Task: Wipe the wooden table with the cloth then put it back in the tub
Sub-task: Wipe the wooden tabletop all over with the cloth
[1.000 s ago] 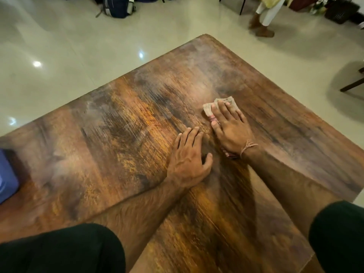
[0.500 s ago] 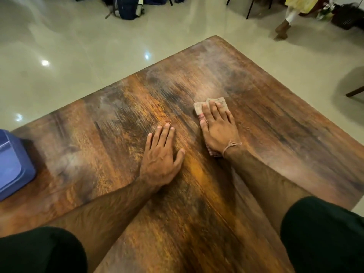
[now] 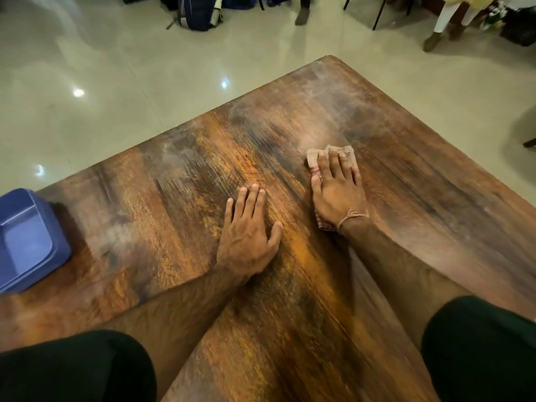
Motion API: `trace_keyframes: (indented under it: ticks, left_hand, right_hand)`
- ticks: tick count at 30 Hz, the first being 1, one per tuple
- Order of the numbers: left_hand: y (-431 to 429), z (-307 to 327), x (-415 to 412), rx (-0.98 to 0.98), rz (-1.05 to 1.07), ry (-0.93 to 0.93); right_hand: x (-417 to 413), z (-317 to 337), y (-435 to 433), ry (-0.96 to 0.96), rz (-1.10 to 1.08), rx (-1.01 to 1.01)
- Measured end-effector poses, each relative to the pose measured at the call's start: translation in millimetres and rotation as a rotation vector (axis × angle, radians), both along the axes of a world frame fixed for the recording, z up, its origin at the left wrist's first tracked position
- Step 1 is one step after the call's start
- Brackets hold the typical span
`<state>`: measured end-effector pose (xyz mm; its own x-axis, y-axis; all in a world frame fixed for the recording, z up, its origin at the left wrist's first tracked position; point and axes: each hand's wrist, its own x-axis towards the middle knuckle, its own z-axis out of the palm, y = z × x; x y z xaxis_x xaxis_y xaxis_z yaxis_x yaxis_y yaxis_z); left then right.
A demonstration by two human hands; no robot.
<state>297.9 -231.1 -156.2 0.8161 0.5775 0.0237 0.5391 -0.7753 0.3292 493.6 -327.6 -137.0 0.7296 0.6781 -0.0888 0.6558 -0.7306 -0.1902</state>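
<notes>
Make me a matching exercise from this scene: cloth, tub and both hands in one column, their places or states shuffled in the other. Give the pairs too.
1 cloth
2 tub
3 left hand
4 right hand

A resting flat on the bare table
B blue, at the table's left edge
C pressing down on fabric
D pinned beneath a palm and fingers

Pairs: 1-D, 2-B, 3-A, 4-C

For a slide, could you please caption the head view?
Right hand presses the cloth on the wooden table; left hand rests flat.
</notes>
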Motion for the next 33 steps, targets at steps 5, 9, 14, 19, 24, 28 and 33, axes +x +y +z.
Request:
trace_keyframes:
  ticks: [5,9,14,19,24,28,33]
  left_hand:
    - [-1.8,-0.1,0.3,0.009,0.003,-0.012]
    - [-0.9,1.4,1.0,-0.001,0.006,-0.024]
    - [-0.7,0.3,0.4,0.001,0.004,-0.027]
    - [0.1,0.4,2.5,0.002,0.006,-0.035]
    - [0.1,1.8,0.7,-0.027,0.005,-0.073]
    - [5.2,2.6,-4.8,-0.176,0.041,-0.183]
    - [15.6,4.4,-40.6,-0.156,0.127,-0.186]
  right_hand:
    - [-52.4,-3.5,-8.9,-0.009,0.387,0.0]
    - [-13.5,0.1,-1.8,0.042,0.369,-0.023]
    - [-14.3,0.8,39.3,0.009,0.11,0.011]
    - [-34.5,-2.0,36.6,0.023,0.442,-0.008]
    - [-9.5,-4.2,55.5,0.004,0.217,0.01]
    - [-55.7,-0.7,67.2,-0.004,0.289,0.024]
    - [-52.3,1.6,65.2,0.038,0.477,-0.014]
